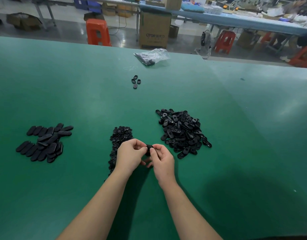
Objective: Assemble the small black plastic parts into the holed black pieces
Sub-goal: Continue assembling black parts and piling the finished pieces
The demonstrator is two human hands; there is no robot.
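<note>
Holed black pieces [183, 131] lie heaped on our green table [80, 94], at about two o'clock from our hands and just beside them. Between our hands we hold one black piece [148, 148] above the table, low in the middle of the view. Our left hand [130, 155] pinches it with curled fingers and thumb from nine o'clock; our right hand [162, 160] pinches its other end from three o'clock. Whether a small part already sits in it, we cannot tell. Small black plastic parts [118, 141] form a narrow pile running from twelve to eight o'clock of our left hand, partly hidden behind it. Well apart at nine o'clock lies a stack of flat oval pieces [43, 142]. Far off at twelve o'clock rest four loose pieces [136, 81], and beyond them a clear plastic bag [152, 55].
</note>
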